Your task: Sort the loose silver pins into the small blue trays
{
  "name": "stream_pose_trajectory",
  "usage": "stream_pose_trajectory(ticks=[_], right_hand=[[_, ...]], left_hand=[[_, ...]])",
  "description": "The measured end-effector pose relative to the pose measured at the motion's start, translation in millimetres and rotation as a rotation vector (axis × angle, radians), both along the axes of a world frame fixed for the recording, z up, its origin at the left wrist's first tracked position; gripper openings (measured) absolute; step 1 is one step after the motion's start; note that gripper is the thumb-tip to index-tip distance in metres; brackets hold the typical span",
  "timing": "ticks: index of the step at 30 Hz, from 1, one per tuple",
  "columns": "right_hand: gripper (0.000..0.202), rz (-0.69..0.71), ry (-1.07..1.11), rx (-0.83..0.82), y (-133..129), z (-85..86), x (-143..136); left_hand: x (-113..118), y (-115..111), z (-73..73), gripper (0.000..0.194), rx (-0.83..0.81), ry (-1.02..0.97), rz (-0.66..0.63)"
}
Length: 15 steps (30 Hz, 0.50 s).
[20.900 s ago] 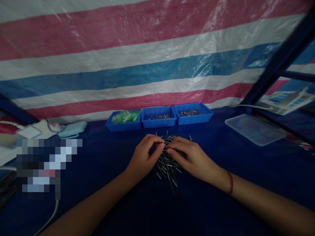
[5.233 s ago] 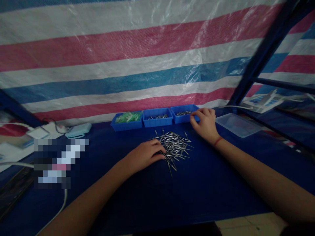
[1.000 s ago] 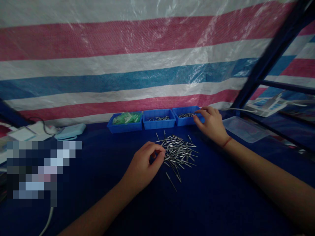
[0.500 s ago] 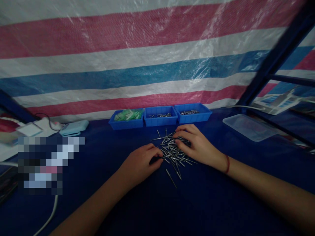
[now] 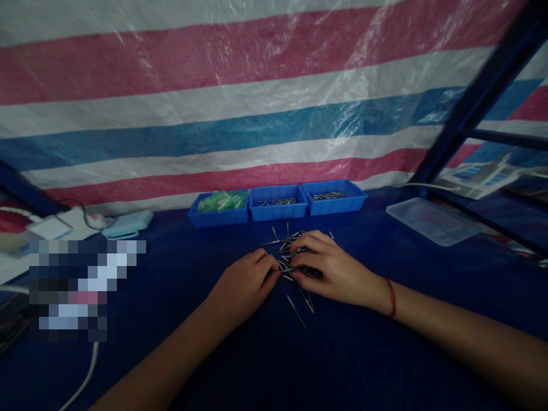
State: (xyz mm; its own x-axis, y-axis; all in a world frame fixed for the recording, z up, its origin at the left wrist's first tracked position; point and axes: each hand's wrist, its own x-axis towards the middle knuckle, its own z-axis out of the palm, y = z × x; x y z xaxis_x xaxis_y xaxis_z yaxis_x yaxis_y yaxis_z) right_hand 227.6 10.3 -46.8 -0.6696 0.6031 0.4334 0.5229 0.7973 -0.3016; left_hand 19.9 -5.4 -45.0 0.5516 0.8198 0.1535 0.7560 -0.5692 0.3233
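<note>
A pile of silver rivets (image 5: 284,246) lies on the dark blue table, partly covered by my right hand (image 5: 327,265), whose fingers are apart and curved over it. At the pile's left edge, my left hand (image 5: 252,277) pinches the end of a thin rivet. One loose rivet (image 5: 296,311) lies just in front of the pile. Behind stand three blue bins: the left bin (image 5: 220,218) has green and white pieces, while the middle bin (image 5: 278,212) and the right bin (image 5: 336,205) contain metal rivets.
A clear plastic lid (image 5: 423,221) lies at the right. On the left are a light blue case (image 5: 128,224), a white adapter (image 5: 50,227), a white cable (image 5: 92,371) and a blurred-out patch. A striped sheet (image 5: 240,131) hangs behind the bins.
My right hand has moved left and toward me, covering more of the pile. The left hand's thumb and fingers have come together on a rivet.
</note>
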Motion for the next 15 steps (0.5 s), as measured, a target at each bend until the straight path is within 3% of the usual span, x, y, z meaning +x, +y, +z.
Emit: stream_pose_trajectory(ticks=[7, 12, 15], right_hand=[[0.014, 0.032, 0.015, -0.008, 1, -2.1, -2], [0.016, 0.022, 0.15, -0.04, -2, 0.9, -3], [0.015, -0.004, 0.264, -0.097, -6, 1.3, -5]], left_hand=[[5, -3, 2.3, 0.016, 0.017, -0.054, 0.018], [10, -7, 5.5, 0.008, -0.055, -0.408, 0.084], [13, -9, 4.7, 0.016, -0.146, -0.604, 0.14]])
